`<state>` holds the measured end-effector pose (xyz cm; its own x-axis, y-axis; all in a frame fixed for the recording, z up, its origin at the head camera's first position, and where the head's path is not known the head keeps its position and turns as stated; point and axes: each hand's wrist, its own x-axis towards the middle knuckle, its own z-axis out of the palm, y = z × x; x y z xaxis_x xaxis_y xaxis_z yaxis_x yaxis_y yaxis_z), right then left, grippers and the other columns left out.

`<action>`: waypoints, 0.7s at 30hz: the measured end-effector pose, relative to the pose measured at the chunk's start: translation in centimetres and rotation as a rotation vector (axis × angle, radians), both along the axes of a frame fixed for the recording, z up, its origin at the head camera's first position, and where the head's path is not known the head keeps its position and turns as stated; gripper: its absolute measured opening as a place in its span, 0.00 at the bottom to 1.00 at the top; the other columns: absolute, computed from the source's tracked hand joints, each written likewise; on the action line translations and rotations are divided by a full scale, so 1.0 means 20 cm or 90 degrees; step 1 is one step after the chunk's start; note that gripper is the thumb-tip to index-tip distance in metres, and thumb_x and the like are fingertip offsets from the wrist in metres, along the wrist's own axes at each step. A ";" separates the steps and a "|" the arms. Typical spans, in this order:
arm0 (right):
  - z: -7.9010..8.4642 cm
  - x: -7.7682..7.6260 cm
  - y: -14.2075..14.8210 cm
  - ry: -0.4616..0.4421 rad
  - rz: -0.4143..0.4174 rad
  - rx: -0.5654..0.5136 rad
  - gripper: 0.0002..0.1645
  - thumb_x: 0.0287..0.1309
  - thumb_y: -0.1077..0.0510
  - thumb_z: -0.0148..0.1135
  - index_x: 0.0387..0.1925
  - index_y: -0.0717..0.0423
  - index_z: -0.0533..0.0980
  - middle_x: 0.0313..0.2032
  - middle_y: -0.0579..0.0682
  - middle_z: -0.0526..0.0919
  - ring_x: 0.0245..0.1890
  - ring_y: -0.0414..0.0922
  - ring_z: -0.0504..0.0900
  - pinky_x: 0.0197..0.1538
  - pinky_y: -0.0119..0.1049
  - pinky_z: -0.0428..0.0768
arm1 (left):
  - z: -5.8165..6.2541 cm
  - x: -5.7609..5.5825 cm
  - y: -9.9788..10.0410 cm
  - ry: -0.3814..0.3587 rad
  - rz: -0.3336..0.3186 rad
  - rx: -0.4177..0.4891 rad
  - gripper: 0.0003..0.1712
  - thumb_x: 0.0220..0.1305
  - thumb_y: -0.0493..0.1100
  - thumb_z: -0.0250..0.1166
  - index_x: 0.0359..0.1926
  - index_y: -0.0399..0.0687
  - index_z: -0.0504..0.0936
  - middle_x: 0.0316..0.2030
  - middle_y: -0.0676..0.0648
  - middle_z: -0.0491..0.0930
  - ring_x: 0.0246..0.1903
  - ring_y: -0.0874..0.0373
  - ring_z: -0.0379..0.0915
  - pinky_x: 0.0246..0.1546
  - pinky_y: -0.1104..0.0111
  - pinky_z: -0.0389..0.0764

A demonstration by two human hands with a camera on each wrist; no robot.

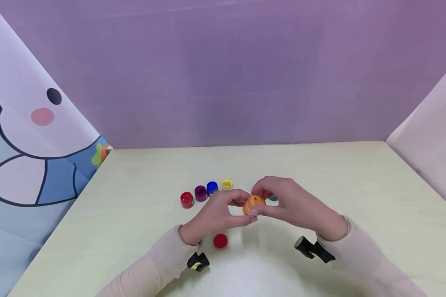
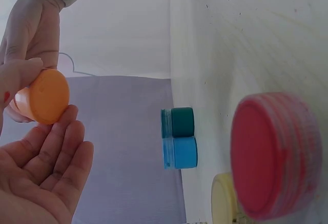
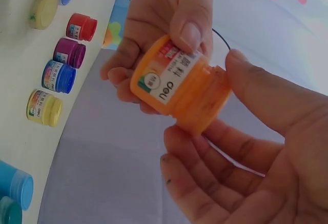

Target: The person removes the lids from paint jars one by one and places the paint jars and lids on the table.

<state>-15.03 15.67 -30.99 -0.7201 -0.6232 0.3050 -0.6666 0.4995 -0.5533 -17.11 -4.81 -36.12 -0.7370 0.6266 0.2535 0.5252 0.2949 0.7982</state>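
A small orange paint jar is held between both hands above the table. My left hand grips the jar's body, its thumb over the white label in the right wrist view, where the orange jar lies tilted. At the jar's other end is my right hand. Its thumb is at one edge of that end and its curled fingers are beneath. In the left wrist view the round orange base faces the camera.
Behind the hands stand a red jar, a purple jar, a blue jar and a yellow jar. A green jar and a light blue jar sit together, mostly hidden from the head view. A red lid lies nearer, a yellow lid beside it.
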 end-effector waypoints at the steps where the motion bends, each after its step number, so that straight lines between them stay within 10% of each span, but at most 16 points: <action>1: 0.00 0.00 0.00 0.003 0.007 0.000 0.15 0.47 0.53 0.68 0.37 0.48 0.74 0.33 0.37 0.75 0.33 0.36 0.73 0.38 0.31 0.76 | 0.00 0.00 0.00 0.001 0.001 -0.001 0.17 0.51 0.51 0.68 0.43 0.55 0.78 0.36 0.63 0.78 0.37 0.67 0.71 0.42 0.60 0.75; 15: 0.02 -0.02 0.03 0.093 0.190 -0.029 0.23 0.46 0.68 0.65 0.46 0.52 0.72 0.40 0.42 0.76 0.38 0.38 0.73 0.41 0.34 0.75 | 0.00 0.00 0.00 0.008 -0.012 -0.006 0.19 0.51 0.50 0.68 0.45 0.54 0.78 0.37 0.63 0.78 0.37 0.68 0.72 0.42 0.64 0.75; 21: 0.02 -0.01 0.03 0.080 0.164 -0.024 0.25 0.44 0.66 0.67 0.47 0.51 0.72 0.43 0.43 0.76 0.42 0.39 0.74 0.45 0.36 0.74 | 0.00 0.00 0.00 0.009 -0.017 -0.001 0.19 0.51 0.49 0.68 0.44 0.52 0.77 0.36 0.61 0.78 0.37 0.67 0.72 0.42 0.63 0.75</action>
<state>-15.31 16.24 -30.55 -0.4952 -0.7668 0.4084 -0.8330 0.2856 -0.4739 -17.21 -4.76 -36.20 -0.7165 0.6461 0.2630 0.5442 0.2817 0.7903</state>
